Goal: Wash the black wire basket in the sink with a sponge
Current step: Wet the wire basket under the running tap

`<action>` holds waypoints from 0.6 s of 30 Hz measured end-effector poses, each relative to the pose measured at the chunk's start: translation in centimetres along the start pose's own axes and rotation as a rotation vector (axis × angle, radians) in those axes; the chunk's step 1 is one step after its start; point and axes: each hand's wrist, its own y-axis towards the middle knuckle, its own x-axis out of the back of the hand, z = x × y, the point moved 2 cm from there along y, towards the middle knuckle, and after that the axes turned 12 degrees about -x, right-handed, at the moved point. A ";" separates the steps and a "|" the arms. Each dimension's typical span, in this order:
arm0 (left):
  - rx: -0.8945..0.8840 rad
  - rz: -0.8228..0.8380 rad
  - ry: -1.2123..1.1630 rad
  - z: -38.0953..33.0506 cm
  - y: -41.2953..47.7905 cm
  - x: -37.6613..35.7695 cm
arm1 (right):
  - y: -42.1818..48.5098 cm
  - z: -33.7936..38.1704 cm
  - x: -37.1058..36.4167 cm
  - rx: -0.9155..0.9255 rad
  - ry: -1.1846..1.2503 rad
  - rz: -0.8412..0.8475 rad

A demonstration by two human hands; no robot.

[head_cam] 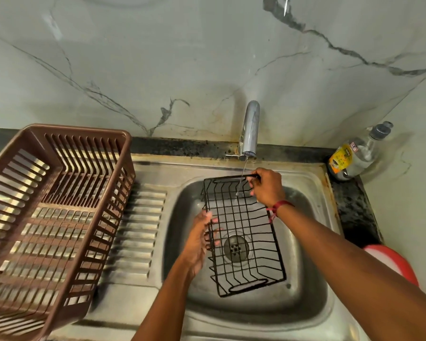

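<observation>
Head view of a washing station. The black wire basket (244, 237) is occupying the centre of the frame, held lengthwise over the bowl of the steel sink (305, 279), with its far short end lying just below the tap (250, 129) at upper centre. A thin stream of water (241, 179) is falling from the spout onto that far end. The right hand (268, 187), wearing a red wristband (279, 207), is curling its fingers round the rim of the far end, right of centre. The left hand (198, 239), left of centre, is lying along the basket's left long side, its fingertips showing through the wires; motion blur is obscuring whether it is gripping or merely supporting. The two hands are thus set apart, at different edges of the basket. The drain (236, 247) is showing through the basket's mesh. A brown slatted dish rack (54, 217) is standing on the ribbed drainboard at the left of the frame. A clear bottle with a yellow label (354, 156) is standing on the dark counter at upper right, and a red object (391, 262) is showing at the right edge.
</observation>
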 end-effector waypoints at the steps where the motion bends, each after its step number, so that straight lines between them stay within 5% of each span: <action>1: 0.022 0.046 0.054 0.5 -0.1 -0.1 | 0.0 -0.2 0.0 -0.008 -0.015 -0.009; 7: 0.126 0.141 0.195 1.5 0.1 -0.7 | -0.3 -0.7 0.0 0.025 -0.434 -0.043; 10: 0.151 0.124 0.185 0.6 0.0 -1.0 | -1.9 0.8 -0.2 0.389 -0.522 -0.129; 12: 0.179 0.065 0.161 -0.4 -0.3 -1.4 | -2.9 1.8 -0.9 0.511 -0.550 -0.001; 15: 0.211 0.053 0.045 -1.4 -0.6 -2.0 | -1.9 1.7 -1.9 0.282 -0.668 0.261; 18: 0.226 0.095 0.057 -2.0 -0.7 -2.2 | -0.6 1.8 -2.0 0.222 -0.692 0.311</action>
